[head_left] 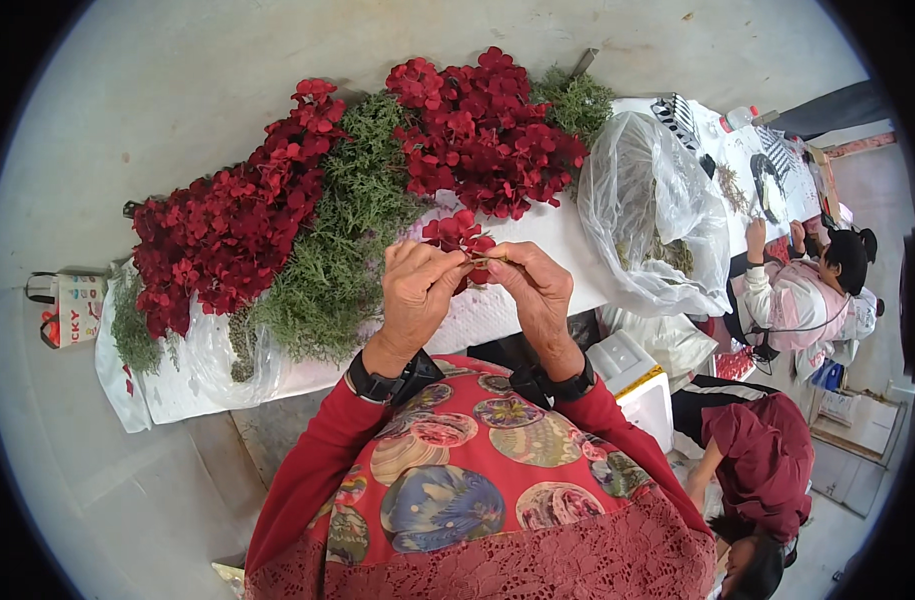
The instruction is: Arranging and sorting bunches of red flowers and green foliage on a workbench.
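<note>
Over the table's near edge, my left hand [415, 292] and my right hand [537, 290] meet fingertip to fingertip, both pinched. Between them is the thin brownish stem of a red flower sprig [455, 232], whose petals stand just beyond my fingers. Whether a strip of something is wrapped on the stem is too small to tell. Behind my hands lie a large heap of red flowers [487, 140] and a long pile of feathery green sprigs [347, 220]. Another mass of red flowers [227, 230] spreads to the left.
A clear plastic bag [652, 215] with greenery in it stands right of my hands. The white-covered table [192, 385] runs across. One person [802, 290] works at its far right; another in dark red [762, 440] bends nearby. A printed tote bag [79, 310] is at the left.
</note>
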Demonstrator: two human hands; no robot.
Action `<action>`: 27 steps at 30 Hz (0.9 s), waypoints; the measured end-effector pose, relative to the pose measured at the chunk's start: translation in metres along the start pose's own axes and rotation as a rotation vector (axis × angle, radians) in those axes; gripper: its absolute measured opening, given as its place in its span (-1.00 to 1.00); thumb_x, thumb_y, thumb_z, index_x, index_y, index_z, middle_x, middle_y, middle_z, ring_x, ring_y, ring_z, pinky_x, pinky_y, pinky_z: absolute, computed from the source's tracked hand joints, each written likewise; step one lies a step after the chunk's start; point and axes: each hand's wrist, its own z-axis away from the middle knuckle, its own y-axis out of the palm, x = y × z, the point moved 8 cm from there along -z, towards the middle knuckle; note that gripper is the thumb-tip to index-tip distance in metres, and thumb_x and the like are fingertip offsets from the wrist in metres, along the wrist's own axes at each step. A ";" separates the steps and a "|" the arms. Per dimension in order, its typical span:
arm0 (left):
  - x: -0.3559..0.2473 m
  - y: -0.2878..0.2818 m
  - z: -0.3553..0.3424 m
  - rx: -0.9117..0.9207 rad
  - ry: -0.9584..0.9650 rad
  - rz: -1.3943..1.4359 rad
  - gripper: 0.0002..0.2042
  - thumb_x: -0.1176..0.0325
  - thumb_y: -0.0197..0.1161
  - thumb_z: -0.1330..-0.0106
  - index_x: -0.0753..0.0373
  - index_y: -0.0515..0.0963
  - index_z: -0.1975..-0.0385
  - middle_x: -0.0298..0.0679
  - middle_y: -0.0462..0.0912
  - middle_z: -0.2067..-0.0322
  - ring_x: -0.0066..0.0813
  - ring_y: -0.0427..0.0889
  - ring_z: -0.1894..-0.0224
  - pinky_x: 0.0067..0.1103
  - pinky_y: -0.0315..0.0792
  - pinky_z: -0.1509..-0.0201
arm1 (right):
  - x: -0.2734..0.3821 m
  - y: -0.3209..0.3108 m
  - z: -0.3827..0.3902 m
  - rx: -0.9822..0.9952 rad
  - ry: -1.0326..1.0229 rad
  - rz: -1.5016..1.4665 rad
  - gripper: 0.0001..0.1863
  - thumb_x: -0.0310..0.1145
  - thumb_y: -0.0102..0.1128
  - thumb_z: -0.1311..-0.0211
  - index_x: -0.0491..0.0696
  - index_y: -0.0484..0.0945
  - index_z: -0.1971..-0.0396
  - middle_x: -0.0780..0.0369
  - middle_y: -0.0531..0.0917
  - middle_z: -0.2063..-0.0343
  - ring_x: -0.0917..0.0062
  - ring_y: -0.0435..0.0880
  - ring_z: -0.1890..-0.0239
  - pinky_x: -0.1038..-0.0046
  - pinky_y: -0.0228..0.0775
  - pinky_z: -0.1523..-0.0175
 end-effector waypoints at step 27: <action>-0.006 0.025 -0.006 0.072 0.098 0.020 -0.91 0.49 0.34 -0.09 0.31 0.58 0.42 -0.22 0.59 0.51 -0.27 0.48 0.44 -0.47 0.31 0.26 | 0.012 -0.012 -0.005 0.059 -0.115 0.436 -0.84 -0.63 0.24 -0.06 -0.18 0.62 0.31 0.16 0.65 0.49 0.45 0.66 0.46 0.54 0.47 0.36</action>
